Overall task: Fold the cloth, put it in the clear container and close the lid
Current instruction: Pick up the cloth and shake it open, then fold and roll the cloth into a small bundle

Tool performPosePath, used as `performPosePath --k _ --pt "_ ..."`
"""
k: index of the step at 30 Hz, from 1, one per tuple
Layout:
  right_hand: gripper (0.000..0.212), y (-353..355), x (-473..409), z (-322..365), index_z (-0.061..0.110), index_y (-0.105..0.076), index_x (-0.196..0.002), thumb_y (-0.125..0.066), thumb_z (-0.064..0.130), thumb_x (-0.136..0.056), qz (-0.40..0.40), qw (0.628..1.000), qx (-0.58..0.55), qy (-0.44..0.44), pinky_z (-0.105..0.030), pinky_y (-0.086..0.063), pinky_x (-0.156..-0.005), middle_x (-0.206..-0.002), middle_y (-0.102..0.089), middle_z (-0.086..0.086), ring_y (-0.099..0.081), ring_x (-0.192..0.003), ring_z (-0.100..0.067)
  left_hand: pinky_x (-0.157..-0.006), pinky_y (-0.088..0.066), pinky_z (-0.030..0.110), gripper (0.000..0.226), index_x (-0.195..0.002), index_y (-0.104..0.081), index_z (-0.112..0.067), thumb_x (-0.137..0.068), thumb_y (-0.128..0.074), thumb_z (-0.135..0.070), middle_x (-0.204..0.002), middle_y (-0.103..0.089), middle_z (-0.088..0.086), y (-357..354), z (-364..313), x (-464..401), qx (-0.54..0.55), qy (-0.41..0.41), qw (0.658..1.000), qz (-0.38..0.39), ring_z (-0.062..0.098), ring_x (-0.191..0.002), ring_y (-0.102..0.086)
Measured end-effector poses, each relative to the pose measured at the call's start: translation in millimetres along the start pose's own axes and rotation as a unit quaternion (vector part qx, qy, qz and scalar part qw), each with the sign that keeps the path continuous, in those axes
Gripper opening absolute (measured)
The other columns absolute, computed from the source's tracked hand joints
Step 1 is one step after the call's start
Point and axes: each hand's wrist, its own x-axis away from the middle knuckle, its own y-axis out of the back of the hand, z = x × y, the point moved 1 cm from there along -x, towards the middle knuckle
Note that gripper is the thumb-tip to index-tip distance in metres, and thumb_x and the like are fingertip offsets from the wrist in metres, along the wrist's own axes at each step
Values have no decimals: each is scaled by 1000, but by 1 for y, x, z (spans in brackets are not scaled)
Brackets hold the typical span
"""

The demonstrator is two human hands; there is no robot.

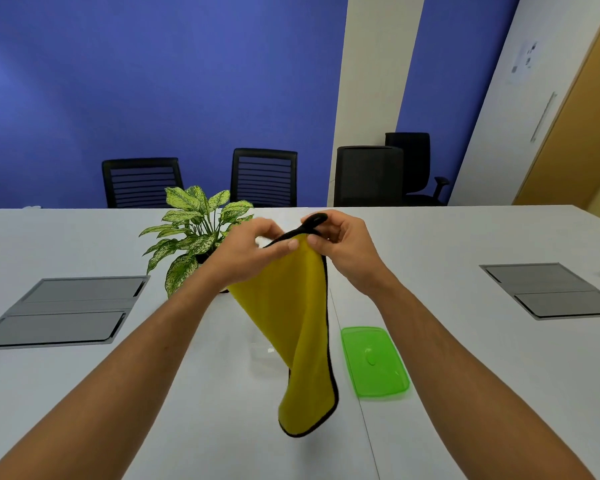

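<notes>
2 hands (253, 245) (340, 242), 1 cloth (291, 306), 1 green lid (374, 362), 1 plant (194, 230), 4 chairs (141, 181), 2 grey panels (66, 310)

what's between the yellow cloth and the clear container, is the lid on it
Nothing visible blocks it. The cloth hangs from both hands above the container, and the green lid lies on the table beside it.

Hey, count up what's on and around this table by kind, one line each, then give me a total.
Yellow cloth, held up by the left hand and the right hand: 1
Green lid: 1
Clear container, mostly hidden behind the cloth: 1
Potted plant: 1
Grey table panels: 2
Black chairs: 4
Total: 10
</notes>
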Motion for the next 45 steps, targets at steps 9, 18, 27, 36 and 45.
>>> performPosePath --k 9,18,27,36,45 --pt "33 31 1 -10 30 -63 -108 -55 1 -93 -12 997 73 -8 -23 -55 -81 -107 -63 5 -61 -101 -15 -48 -46 22 20 -78 -70 -20 -78 -77 -39 -65 -64 -2 13 51 26 -76 111 988 80 4 -51 -56" --pt "21 58 -3 1 28 -62 -97 -63 9 -89 111 961 252 -30 -12 -52 -60 -94 -61 10 -62 -85 -11 -53 -48 23 19 -76 -62 -34 -74 -81 -29 -74 -62 -7 49 7 0 -135 22 990 27 11 -68 -60" --pt "16 68 -8 9 13 -73 -100 -68 21 -87 100 941 321 -32 -17 -50 -68 -87 -68 5 -64 -82 -10 -52 -42 22 27 -94 -70 -19 -75 -79 -35 -74 -61 -6 50 4 -9 -205 21 977 51 10 -69 -57" --pt "17 70 -8 16 15 -75 -96 -67 27 -87 53 940 336 16 -15 -50 -68 -84 -68 9 -65 -81 -7 -52 -40 21 39 -104 -72 -10 -86 -64 -43 -71 -61 -10 49 2 -9 -202 6 977 63 8 -66 -57" --pt "16 70 -7 15 8 -71 -101 -66 17 -89 17 931 352 92 -8 -47 -72 -92 -69 -1 -61 -81 -6 -55 -39 18 31 -109 -71 -11 -84 -71 -29 -75 -55 -16 49 -4 -9 -186 -16 982 -5 4 -71 -53"
